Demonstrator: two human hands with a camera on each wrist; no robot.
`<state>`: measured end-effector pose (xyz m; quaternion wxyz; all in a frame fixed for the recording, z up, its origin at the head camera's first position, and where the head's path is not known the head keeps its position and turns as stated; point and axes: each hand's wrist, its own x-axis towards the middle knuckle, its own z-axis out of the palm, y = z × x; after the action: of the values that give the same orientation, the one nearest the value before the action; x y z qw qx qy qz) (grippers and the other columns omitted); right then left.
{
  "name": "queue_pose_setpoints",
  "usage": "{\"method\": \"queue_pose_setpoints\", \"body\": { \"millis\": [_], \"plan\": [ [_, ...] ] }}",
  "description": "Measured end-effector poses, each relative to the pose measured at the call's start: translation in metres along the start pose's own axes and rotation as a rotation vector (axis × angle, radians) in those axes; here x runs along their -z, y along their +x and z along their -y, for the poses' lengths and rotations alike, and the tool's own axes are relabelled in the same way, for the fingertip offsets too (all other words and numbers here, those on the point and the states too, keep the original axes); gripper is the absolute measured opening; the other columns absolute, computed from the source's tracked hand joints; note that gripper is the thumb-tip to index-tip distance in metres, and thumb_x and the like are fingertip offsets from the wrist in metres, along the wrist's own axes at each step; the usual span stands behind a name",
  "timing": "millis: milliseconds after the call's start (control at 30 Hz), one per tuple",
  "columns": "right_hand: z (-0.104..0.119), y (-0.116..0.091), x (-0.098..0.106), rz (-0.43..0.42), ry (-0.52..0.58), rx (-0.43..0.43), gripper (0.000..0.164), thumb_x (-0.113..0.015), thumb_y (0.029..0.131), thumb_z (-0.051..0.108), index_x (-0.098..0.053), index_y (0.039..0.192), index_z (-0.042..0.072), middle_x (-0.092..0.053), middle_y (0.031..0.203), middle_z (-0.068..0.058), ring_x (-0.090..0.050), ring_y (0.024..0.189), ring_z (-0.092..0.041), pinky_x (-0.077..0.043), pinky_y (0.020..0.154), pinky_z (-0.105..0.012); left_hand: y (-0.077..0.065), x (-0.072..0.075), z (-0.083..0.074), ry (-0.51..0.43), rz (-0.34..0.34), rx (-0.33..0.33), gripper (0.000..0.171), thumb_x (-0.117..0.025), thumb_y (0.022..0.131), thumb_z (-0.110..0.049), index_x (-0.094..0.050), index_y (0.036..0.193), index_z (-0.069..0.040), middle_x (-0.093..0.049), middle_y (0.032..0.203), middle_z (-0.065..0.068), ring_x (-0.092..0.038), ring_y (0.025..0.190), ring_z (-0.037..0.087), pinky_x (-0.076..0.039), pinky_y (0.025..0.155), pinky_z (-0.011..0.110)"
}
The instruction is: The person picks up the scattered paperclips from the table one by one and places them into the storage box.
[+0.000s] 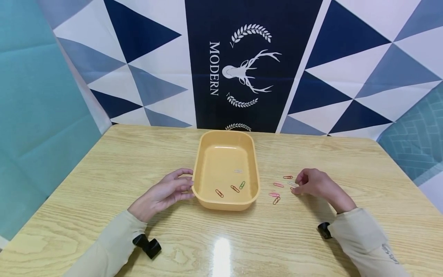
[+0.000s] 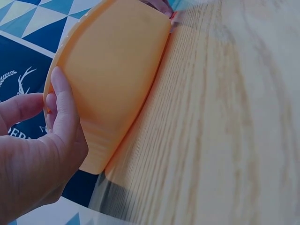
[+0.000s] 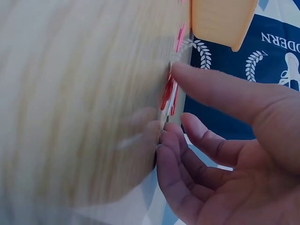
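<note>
My left hand (image 1: 169, 191) touches the left side of a yellow-orange plastic tray (image 1: 257, 173), its fingertips at the rim and outer wall. Inside the tray lie a white paper clip (image 1: 237, 171), a green paper clip (image 1: 242, 185) and two red ones (image 1: 219, 193). To the right of the tray, my right hand (image 1: 316, 186) is low over the table beside a white paper clip (image 1: 292, 184). In the right wrist view a gap shows between thumb and index finger, with red paper clips (image 3: 166, 93) lying just beyond it.
Loose on the table are a pink paper clip (image 1: 278, 185), a red one (image 1: 288, 177) and a few more near the tray's right side. The wooden table (image 1: 114, 165) meets a patterned cloth (image 1: 155, 77) at its far edge.
</note>
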<state>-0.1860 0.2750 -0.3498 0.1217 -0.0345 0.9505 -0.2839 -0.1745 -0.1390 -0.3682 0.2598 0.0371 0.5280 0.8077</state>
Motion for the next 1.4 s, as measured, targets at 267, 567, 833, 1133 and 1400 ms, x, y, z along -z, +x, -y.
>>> {"method": "queue_pose_setpoints", "body": {
  "millis": [267, 567, 833, 1133, 1400],
  "plan": [
    [-0.0026, -0.0016, 0.0007, 0.014, 0.009, 0.049, 0.02, -0.074, 0.08, 0.006, -0.058, 0.089, -0.002, -0.055, 0.077, -0.004, -0.047, 0.069, -0.018, -0.042, 0.06, -0.03, 0.0003, 0.0008, 0.0009, -0.003, 0.004, 0.001, 0.029, -0.046, 0.093, 0.01, -0.037, 0.12, 0.002, -0.057, 0.095, 0.012, -0.062, 0.081, 0.019, -0.057, 0.073, 0.027],
    [-0.004, -0.0014, 0.0011, 0.016, -0.022, 0.056, 0.012, -0.072, 0.081, 0.003, -0.061, 0.085, -0.001, -0.057, 0.078, -0.004, -0.048, 0.07, -0.019, -0.042, 0.062, -0.032, 0.0007, 0.0001, 0.0006, -0.004, -0.003, 0.006, 0.03, -0.045, 0.093, 0.01, -0.036, 0.121, 0.002, -0.057, 0.097, 0.013, -0.063, 0.082, 0.019, -0.057, 0.073, 0.028],
    [-0.0039, -0.0014, 0.0001, 0.015, -0.078, 0.111, 0.009, -0.07, 0.083, 0.001, -0.062, 0.084, -0.003, -0.058, 0.077, -0.004, -0.048, 0.069, -0.018, -0.042, 0.061, -0.031, -0.0001, 0.0003, 0.0006, 0.008, -0.008, 0.01, 0.031, -0.047, 0.093, 0.009, -0.036, 0.122, 0.002, -0.057, 0.097, 0.013, -0.062, 0.082, 0.02, -0.057, 0.073, 0.028],
    [-0.0014, -0.0033, -0.0003, 0.02, -0.112, 0.13, 0.007, -0.068, 0.083, -0.001, -0.061, 0.082, -0.002, -0.057, 0.076, -0.004, -0.047, 0.069, -0.018, -0.042, 0.06, -0.031, 0.0011, 0.0007, 0.0003, -0.004, -0.003, 0.016, 0.031, -0.047, 0.093, 0.009, -0.036, 0.121, 0.001, -0.056, 0.099, 0.013, -0.063, 0.083, 0.02, -0.057, 0.074, 0.028],
    [-0.0008, -0.0041, 0.0, 0.027, -0.129, 0.146, 0.008, -0.067, 0.083, -0.001, -0.059, 0.082, -0.004, -0.056, 0.076, -0.003, -0.046, 0.068, -0.018, -0.04, 0.06, -0.031, 0.0022, 0.0016, 0.001, -0.005, 0.002, 0.007, 0.03, -0.046, 0.093, 0.009, -0.036, 0.121, 0.001, -0.057, 0.097, 0.012, -0.062, 0.082, 0.019, -0.057, 0.072, 0.027]
  ]
}}
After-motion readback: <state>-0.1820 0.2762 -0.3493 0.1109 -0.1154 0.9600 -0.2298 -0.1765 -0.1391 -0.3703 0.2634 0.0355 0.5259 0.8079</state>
